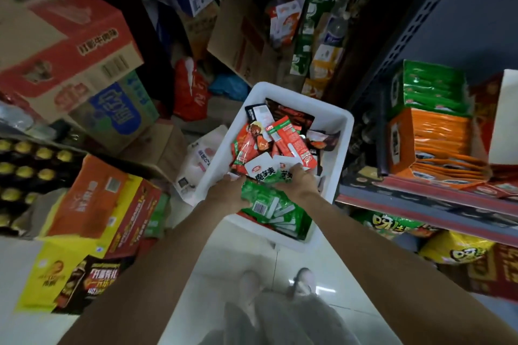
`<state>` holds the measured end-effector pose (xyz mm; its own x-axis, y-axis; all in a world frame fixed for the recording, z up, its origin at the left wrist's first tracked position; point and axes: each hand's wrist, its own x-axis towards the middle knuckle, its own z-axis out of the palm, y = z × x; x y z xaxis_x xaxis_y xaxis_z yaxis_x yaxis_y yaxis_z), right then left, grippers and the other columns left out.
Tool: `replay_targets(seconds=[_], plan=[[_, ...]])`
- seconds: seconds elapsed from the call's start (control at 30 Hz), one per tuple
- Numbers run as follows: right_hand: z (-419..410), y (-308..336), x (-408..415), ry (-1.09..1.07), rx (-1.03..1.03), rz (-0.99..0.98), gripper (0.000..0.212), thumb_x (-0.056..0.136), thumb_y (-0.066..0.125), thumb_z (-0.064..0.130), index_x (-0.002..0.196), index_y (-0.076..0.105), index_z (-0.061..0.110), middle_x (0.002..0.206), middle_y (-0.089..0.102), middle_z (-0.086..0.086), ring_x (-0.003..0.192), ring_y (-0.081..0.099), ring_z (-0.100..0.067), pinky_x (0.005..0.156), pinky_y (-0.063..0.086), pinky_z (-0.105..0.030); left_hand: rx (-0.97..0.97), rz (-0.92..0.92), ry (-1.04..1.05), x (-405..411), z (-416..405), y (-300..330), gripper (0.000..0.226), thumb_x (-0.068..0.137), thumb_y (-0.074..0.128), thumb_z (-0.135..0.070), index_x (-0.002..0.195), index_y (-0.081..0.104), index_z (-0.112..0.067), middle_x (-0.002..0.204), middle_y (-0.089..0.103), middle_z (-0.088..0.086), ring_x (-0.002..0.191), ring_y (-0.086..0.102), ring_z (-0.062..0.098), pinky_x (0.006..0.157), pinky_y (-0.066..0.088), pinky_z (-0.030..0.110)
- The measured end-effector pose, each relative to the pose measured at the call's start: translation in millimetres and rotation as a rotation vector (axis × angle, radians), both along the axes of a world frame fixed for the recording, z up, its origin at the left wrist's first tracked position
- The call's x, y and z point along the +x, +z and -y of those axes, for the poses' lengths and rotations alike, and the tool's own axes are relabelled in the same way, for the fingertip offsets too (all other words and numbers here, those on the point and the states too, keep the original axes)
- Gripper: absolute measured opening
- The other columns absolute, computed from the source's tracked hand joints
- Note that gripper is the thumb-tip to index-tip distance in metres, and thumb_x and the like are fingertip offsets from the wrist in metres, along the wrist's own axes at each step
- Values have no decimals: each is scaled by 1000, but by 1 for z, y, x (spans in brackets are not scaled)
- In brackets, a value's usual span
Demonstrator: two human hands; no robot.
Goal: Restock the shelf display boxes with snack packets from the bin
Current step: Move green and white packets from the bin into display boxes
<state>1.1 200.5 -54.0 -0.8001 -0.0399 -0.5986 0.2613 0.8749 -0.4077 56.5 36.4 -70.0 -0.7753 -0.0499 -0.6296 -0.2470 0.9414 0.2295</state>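
Observation:
A white plastic bin [340, 131] stands on the floor below me, filled with red, green and dark snack packets. Both my hands reach into its near half. My left hand [228, 192] grips the left edge of a bunch of green packets [273, 206]. My right hand [297, 179] curls over the top of the same green and white packets. Red packets [291, 141] lie loose further back in the bin. On the shelf to the right stand an orange display box [437, 143] and a green display box [433, 89], both holding packets.
Cardboard cartons are stacked along the left, among them a red carton [64, 36] and an orange and yellow box [95, 199]. A grey metal shelf edge [420, 199] runs on the right, with yellow bags [457, 249] below it. White tiled floor and my shoes [304, 280] lie beneath.

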Motion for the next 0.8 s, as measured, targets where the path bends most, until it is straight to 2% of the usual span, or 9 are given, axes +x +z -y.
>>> replay_targets(seconds=[0.13, 0.23, 0.33, 0.37, 0.43, 0.57, 0.67, 0.73, 0.8], plan=[[13, -5, 5, 29, 132, -17, 64, 82, 68, 40, 129, 40, 7, 132, 33, -19, 125, 35, -33, 97, 39, -37, -32, 20, 5, 2, -4, -12, 84, 84, 62, -49, 149, 16, -24, 145, 33, 17, 132, 36, 35, 101, 41, 46], [18, -11, -1, -53, 104, 12, 53, 79, 73, 35, 118, 54, 5, 126, 40, -17, 117, 42, -30, 95, 44, -37, 59, 34, 99, 0, -7, -18, 84, 83, 63, -47, 149, 13, -32, 151, 29, 14, 135, 32, 35, 104, 38, 51], [14, -11, -9, -115, -39, 46, 23, 78, 75, 22, 80, 59, 7, 87, 59, -7, 80, 57, -17, 71, 51, -27, 95, 56, 109, -1, -14, -21, 91, 81, 65, -50, 149, 5, -37, 154, 23, 15, 138, 24, 39, 106, 33, 54], [10, -10, -10, -155, -116, 48, 24, 79, 74, 16, 69, 53, 10, 72, 56, -3, 65, 52, -12, 58, 47, -22, 80, 41, 114, -1, -16, -20, 90, 81, 65, -49, 149, 6, -38, 154, 20, 17, 139, 21, 39, 108, 30, 55], [0, -7, -10, -249, -242, 16, 31, 78, 73, 6, 62, 48, 14, 63, 49, 1, 57, 46, -9, 54, 40, -21, 42, -39, 138, -1, -21, -14, 80, 84, 65, -42, 148, 15, -38, 154, 13, 18, 141, 16, 39, 112, 23, 54], [-22, 6, -15, -381, -321, -137, 38, 78, 72, 2, 60, 43, 17, 64, 47, -1, 55, 43, -12, 47, 37, -20, 179, -276, 178, -10, -27, -1, 63, 87, 64, -33, 142, 36, -19, 151, 22, 11, 139, 23, 29, 112, 28, 44], [-31, 19, -22, -427, -338, -244, 40, 79, 71, 2, 59, 40, 17, 62, 45, 1, 57, 44, -14, 53, 38, -24, 336, -219, 217, -25, -38, 12, 56, 93, 57, -29, 138, 39, -2, 145, 35, 15, 135, 32, 27, 110, 29, 36], [-37, 24, -25, -516, -409, -277, 40, 78, 71, -1, 60, 40, 17, 63, 48, 0, 66, 48, -19, 65, 45, -31, 327, -206, 277, -33, -45, 19, 36, 94, 54, -31, 106, 56, 3, 125, 49, 22, 113, 50, 31, 99, 39, 38], [-43, 33, -28, -588, -467, -284, 39, 79, 69, -3, 60, 40, 16, 67, 50, -2, 72, 51, -19, 71, 46, -32, 295, -195, 304, -38, -50, 25, 45, 94, 53, -35, 61, 39, -8, 102, 57, 31, 90, 57, 37, 80, 45, 41]])
